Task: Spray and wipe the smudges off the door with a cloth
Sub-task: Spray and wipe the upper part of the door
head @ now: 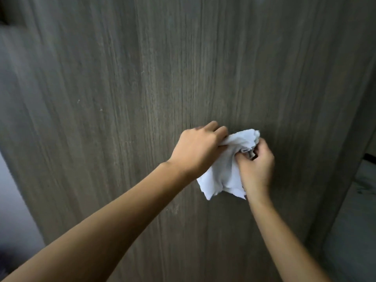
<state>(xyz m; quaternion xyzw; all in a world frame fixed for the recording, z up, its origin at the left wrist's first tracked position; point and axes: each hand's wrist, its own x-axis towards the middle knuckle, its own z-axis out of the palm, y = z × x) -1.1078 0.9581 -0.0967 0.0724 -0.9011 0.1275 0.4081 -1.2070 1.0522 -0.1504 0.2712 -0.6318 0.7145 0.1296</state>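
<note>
The cloth (227, 167) is hanging bunched between both hands, in front of the door (114, 98). The left hand (198, 151) is gripping its upper left edge with curled fingers, and the right hand (255, 165) is pinching the crumpled top right (a loose corner is drooping below). It is looking light, soft and floppy, so gathering it into a firm pad in one palm would probably be serving best for wiping. The grey wood-grain door is filling the view, showing faint pale marks at left. No spray bottle is showing.
</note>
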